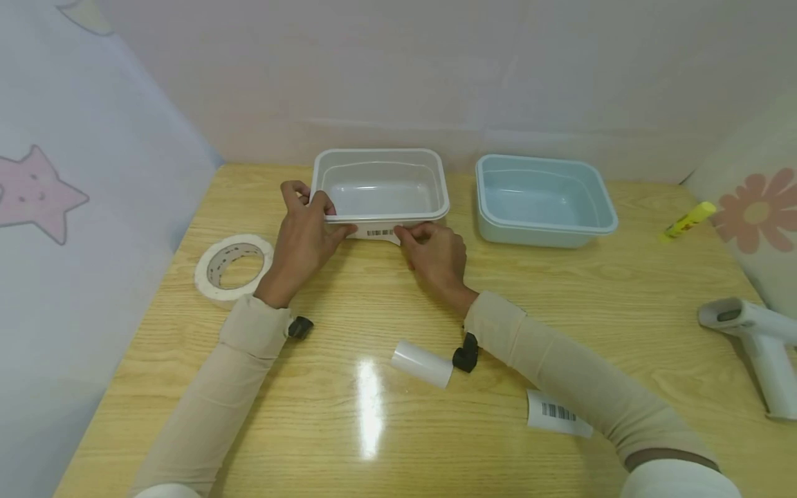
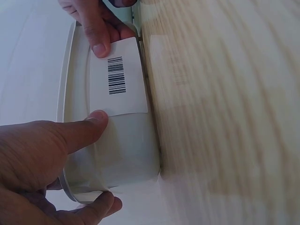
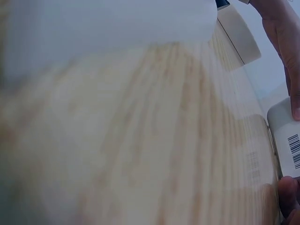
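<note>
A white plastic container [image 1: 381, 202] stands upright at the back of the table, left of centre. On its front wall lies a white barcode label [image 1: 381, 233], whose right end stands out from the wall in the head view. My left hand [image 1: 304, 232] holds the container's left front corner, thumb on the wall beside the label and fingers over the rim. With thumb and fingers my right hand [image 1: 439, 253] pinches the right end of the label [image 2: 133, 89]. How firmly the label sticks to the wall cannot be seen.
A light blue container [image 1: 535, 235] stands to the right. A tape roll [image 1: 205, 277] lies by my left wrist. Nearer me are a curled white paper piece [image 1: 423, 363] and another barcode label [image 1: 554, 415]. A yellow glue stick [image 1: 688, 220] and white scanner [image 1: 768, 366] are far right.
</note>
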A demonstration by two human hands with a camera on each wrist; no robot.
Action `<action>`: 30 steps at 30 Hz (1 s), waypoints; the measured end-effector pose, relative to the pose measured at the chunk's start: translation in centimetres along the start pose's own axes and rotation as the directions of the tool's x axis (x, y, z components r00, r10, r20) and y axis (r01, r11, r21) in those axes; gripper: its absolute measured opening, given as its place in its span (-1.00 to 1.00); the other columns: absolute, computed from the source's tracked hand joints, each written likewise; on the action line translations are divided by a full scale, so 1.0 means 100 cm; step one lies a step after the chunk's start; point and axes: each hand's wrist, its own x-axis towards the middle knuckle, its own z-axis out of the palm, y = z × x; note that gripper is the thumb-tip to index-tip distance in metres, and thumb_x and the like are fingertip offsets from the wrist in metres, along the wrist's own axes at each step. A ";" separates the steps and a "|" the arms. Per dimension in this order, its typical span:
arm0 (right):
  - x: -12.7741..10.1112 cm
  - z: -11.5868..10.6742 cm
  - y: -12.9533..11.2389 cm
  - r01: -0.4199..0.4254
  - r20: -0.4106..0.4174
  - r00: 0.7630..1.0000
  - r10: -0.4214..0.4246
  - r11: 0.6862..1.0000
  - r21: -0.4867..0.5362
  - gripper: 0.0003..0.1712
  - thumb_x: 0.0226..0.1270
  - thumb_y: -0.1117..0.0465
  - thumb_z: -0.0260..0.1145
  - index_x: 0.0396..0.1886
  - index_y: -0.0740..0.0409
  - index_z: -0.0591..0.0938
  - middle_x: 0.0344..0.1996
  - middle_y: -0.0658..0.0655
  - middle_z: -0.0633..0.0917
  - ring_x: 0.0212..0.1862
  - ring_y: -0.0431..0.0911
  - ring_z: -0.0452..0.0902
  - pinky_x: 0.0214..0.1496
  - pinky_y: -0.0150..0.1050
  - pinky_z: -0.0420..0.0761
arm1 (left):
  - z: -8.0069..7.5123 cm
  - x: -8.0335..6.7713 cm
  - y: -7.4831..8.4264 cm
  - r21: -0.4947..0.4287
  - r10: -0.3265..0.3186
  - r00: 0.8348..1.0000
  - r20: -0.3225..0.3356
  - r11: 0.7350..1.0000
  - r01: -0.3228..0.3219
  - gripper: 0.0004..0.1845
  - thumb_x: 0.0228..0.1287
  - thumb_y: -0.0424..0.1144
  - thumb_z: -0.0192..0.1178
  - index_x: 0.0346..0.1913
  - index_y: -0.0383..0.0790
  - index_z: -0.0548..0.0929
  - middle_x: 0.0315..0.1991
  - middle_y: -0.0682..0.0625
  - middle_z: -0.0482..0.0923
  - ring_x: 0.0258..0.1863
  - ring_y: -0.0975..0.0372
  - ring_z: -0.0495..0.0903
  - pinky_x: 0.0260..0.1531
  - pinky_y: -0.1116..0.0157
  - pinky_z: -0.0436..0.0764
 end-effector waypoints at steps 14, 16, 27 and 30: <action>0.000 0.002 0.002 0.007 0.013 1.000 -0.007 1.000 -0.021 -0.67 0.08 -0.32 0.26 -0.58 -0.25 0.66 -0.61 -0.31 0.60 -0.51 -0.31 0.50 -0.48 -0.28 0.46 | -0.001 0.000 -0.001 -0.004 -0.020 1.000 0.006 1.000 0.020 -0.54 -0.01 0.03 0.37 -0.29 -0.21 0.39 0.10 -0.20 -0.03 -0.58 0.13 0.32 -0.63 0.27 0.40; -0.001 0.003 0.001 0.035 0.033 0.999 -0.035 0.999 -0.018 -0.69 0.09 -0.31 0.26 -0.54 -0.25 0.67 -0.59 -0.31 0.61 -0.51 -0.33 0.50 -0.48 -0.30 0.46 | -0.001 0.000 -0.002 -0.006 -0.019 1.000 0.006 1.000 0.019 -0.53 -0.01 0.02 0.38 -0.29 -0.21 0.40 0.09 -0.20 -0.03 -0.57 0.12 0.33 -0.62 0.27 0.40; -0.002 0.006 -0.008 0.179 0.147 0.970 -0.194 0.978 0.110 -0.83 0.29 0.06 0.21 -0.23 -0.11 0.69 -0.60 -0.21 0.66 -0.55 -0.37 0.53 -0.58 -0.27 0.45 | -0.001 0.000 -0.004 -0.004 0.009 1.000 -0.007 1.000 -0.009 -0.53 -0.02 0.02 0.39 -0.30 -0.21 0.38 0.08 -0.20 -0.01 -0.54 0.11 0.34 -0.58 0.27 0.40; -0.001 0.006 -0.007 0.156 0.174 0.970 -0.171 0.983 0.096 -0.82 0.30 0.12 0.17 -0.21 -0.13 0.69 -0.65 -0.21 0.64 -0.61 -0.34 0.52 -0.67 -0.24 0.40 | -0.001 0.000 -0.005 -0.008 0.004 1.000 0.002 1.000 -0.004 -0.54 -0.01 0.03 0.38 -0.30 -0.20 0.39 0.08 -0.17 -0.02 -0.51 0.11 0.36 -0.56 0.27 0.41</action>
